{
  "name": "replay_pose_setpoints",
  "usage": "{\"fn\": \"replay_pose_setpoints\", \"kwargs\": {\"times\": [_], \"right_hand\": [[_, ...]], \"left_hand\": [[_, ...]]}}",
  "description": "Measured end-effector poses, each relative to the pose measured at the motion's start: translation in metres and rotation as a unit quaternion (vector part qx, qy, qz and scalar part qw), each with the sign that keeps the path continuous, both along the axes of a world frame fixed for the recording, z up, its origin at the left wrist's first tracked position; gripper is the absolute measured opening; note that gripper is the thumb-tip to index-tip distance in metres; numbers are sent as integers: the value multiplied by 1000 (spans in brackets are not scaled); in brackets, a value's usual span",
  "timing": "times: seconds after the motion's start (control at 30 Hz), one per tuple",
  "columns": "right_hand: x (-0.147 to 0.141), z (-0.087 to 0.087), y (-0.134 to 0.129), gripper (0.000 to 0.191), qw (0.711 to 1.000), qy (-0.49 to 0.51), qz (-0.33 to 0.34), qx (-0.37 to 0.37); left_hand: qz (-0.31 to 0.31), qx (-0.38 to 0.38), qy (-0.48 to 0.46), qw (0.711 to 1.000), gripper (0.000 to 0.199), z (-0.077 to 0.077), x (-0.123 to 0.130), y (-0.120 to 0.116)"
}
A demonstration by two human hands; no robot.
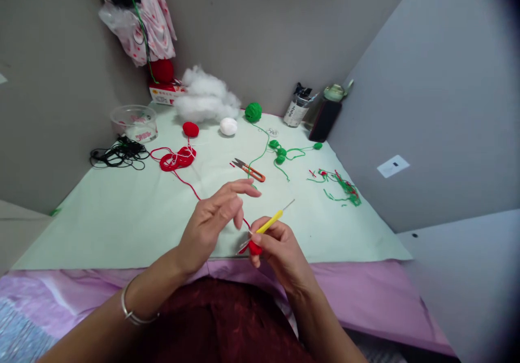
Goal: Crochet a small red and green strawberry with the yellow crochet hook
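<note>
My right hand [278, 246] grips a yellow-handled crochet hook [270, 221], its thin metal tip pointing up and to the right. Pinched in the same fingers is a small red crocheted piece [255, 248], with a bit of white yarn beside it. My left hand [217, 219] hovers just left of it, fingers loosely spread and apart from the piece. A red yarn strand [187, 183] runs from a loose red hank [177, 159] toward my left hand and passes behind it. Orange-handled thread snips [248, 169] lie beyond my fingers.
White stuffing [207, 97], a green yarn ball [253, 112], a white ball [228, 127] and a red ball [190, 129] are at the back. Green crocheted pieces [280, 151] and yarn scraps [347, 189] lie right. Black cord [119, 153] and a clear tub [134, 123] stand left.
</note>
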State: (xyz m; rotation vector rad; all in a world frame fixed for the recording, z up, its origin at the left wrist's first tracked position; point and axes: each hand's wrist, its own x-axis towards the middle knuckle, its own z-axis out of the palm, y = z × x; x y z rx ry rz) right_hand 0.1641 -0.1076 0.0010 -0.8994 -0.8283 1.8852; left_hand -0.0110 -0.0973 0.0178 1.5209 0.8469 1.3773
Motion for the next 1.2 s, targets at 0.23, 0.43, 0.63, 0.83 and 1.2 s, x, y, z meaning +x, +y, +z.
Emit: {"fn": "replay_pose_setpoints", "kwargs": {"times": [0.23,0.43,0.63,0.83,1.2], "right_hand": [[4,3,3,24,999,17,-23,29],[1,5,3,22,996,-4,-54,75],[1,8,-1,8,950,-83,-172,246],[2,6,-2,23,768,-303,-247,508],[19,-3,-13,55,548,-418,-269,673]], "left_hand": [[51,74,144,985,19,-9,4,-3],[47,-223,-134,964,14,-5,15,-9],[1,-250,-140,958,27,-7,20,-4],[-19,-250,-143,957,46,-3,28,-10],[-83,-276,-154,945,46,7,24,-21]]}}
